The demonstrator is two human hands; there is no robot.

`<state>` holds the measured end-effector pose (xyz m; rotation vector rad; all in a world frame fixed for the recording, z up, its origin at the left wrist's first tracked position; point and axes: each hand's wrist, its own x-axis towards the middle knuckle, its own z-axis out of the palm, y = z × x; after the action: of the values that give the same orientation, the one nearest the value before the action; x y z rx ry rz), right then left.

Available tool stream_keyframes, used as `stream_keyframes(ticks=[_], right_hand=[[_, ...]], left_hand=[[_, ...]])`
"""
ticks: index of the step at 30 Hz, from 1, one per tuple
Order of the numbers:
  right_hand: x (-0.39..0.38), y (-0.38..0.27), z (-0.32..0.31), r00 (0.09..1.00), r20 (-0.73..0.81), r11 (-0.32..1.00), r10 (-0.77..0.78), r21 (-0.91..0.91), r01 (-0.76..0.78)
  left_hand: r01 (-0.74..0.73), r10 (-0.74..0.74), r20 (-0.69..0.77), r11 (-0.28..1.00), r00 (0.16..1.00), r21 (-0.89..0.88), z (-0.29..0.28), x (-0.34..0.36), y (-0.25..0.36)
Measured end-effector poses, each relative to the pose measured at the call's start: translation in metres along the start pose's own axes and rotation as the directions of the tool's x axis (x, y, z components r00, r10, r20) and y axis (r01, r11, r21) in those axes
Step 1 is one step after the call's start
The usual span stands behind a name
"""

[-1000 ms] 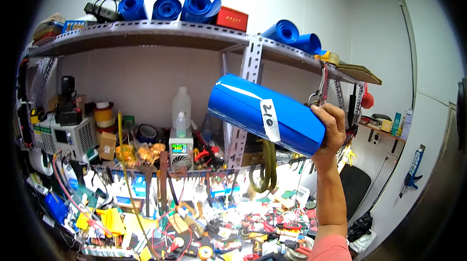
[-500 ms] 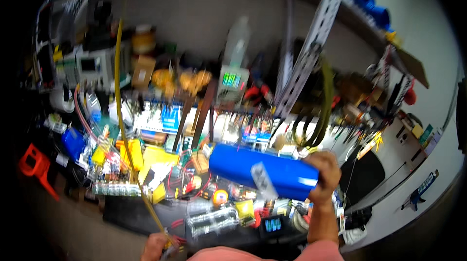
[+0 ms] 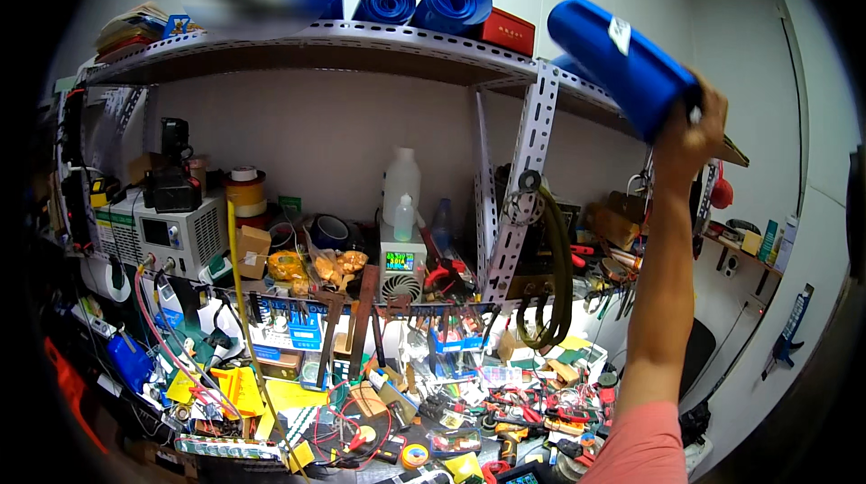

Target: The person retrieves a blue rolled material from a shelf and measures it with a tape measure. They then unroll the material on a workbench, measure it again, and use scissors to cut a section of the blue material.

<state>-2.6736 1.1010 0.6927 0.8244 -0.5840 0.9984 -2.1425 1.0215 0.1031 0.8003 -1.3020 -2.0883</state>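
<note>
My right hand (image 3: 693, 130) is raised high at the right, its fingers closed round one end of a blue rolled-up sheet (image 3: 613, 69) with a white label. The roll tilts up to the left, in front of the right end of the top shelf (image 3: 361, 30). Part of another blue thing (image 3: 577, 70) shows behind it. Several more blue rolls (image 3: 384, 2) lie on that shelf, beside a red box (image 3: 508, 30). My left hand is out of the picture. A long, thin yellow stick (image 3: 242, 304) rises from the lower edge, left of the middle.
A perforated metal post (image 3: 528, 168) holds the shelf, with dark green looped hoses or belts (image 3: 552, 304) hanging from it. Below, the workbench (image 3: 352, 434) is crowded with tools and wires. Bench instruments (image 3: 171, 231) and bottles (image 3: 401, 182) stand on the middle level.
My right hand has lifted the blue roll from above the bench up to the top shelf's height. The view has tilted upward, and my left hand has gone out of it.
</note>
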Motion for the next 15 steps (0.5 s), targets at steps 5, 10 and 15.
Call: stream_keyframes(ticks=[5, 10, 15], right_hand=[[0.045, 0.032, 0.1, 0.999, 0.001, 0.99, -0.033, -0.135, 0.033], [0.035, 0.054, 0.136, 0.996, 0.066, 0.985, 0.054, -0.169, -0.042], [-0.008, 0.098, 0.112, 0.995, 0.016, 0.994, 0.102, 0.042, -0.102]], left_hand=[[-0.061, 0.061, -0.077, 0.998, 0.995, -0.005, 0.014, 0.012, -0.019], [0.0, -0.015, -0.089, 0.986, 0.996, -0.165, 0.03, 0.027, -0.038], [-0.061, 0.007, -0.198, 0.961, 0.98, -0.269, 0.068, 0.026, -0.037]])
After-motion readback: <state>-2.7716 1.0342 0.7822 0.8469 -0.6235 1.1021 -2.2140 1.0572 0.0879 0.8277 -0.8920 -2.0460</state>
